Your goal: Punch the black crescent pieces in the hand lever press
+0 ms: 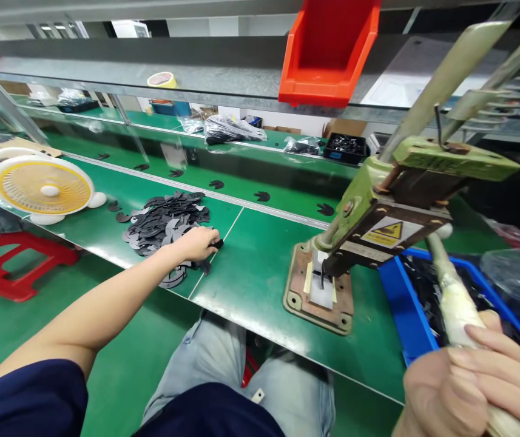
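At left, left hand [198,244]: fingers pinched on a black piece [218,244]; best gripped singly.
Near right, right hand [473,382]: fingers wrapped round press lever [456,297]; best held steady.

A long gray metal shelf [223,80] is spanning the space above a glossy green worktable [255,261]. A red plastic stool [25,243] is standing on the green floor [127,352], and a white wall [293,121] is showing behind.
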`<state>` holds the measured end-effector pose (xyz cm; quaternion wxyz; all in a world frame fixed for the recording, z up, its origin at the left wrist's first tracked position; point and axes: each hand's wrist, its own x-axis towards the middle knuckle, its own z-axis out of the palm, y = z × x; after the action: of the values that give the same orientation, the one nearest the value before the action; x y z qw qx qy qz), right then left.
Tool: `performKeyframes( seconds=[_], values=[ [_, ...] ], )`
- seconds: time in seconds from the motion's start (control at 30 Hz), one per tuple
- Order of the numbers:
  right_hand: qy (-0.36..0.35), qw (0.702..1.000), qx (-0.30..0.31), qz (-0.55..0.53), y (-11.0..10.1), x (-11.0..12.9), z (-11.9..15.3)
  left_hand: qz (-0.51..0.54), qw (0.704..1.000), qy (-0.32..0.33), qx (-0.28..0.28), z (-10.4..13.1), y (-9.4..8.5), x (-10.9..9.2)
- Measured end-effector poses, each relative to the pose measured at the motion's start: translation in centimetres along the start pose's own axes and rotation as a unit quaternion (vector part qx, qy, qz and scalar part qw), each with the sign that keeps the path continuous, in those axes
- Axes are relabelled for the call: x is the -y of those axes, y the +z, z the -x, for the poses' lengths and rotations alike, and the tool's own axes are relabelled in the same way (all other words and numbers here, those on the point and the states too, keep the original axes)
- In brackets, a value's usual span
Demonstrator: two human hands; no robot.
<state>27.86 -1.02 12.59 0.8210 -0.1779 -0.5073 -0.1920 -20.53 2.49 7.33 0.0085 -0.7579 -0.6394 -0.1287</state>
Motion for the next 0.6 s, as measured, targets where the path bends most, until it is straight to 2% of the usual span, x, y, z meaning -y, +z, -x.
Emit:
performKeyframes(
  seconds=[0.07, 0.1, 0.17, 0.27, 0.37, 0.5, 0.6],
  values=[
    [-0.067, 0.997, -0.012, -0.048, 0.4, 0.3, -0.2, 0.083, 0.996, -0.002, -0.021, -0.7, 0.1, -1.3],
    [-0.079, 0.994, -0.007, -0.068, 0.5, 0.6, -0.2, 0.138, 0.990, -0.006, -0.029, -1.1, 0.3, -2.2],
    [-0.056, 0.995, 0.007, -0.081, 0.5, 1.4, -0.2, 0.267, 0.963, -0.015, -0.026, -1.7, 1.1, -4.3],
    [-0.021, 0.997, 0.032, -0.072, 0.1, 2.4, -0.1, 0.451, 0.891, -0.038, 0.042, -2.5, 2.6, -8.4],
    [-0.015, 0.996, 0.072, -0.059, -0.5, 3.0, -0.2, 0.564, 0.819, -0.057, 0.089, -3.7, 3.6, -12.9],
    [-0.003, 0.993, 0.105, -0.051, -1.1, 3.2, -0.4, 0.666, 0.742, -0.042, 0.063, -5.6, 4.2, -17.8],
    [0.003, 0.992, 0.113, -0.048, -1.3, 3.4, -0.3, 0.701, 0.710, -0.044, 0.045, -6.8, 4.4, -20.4]
  ],
)
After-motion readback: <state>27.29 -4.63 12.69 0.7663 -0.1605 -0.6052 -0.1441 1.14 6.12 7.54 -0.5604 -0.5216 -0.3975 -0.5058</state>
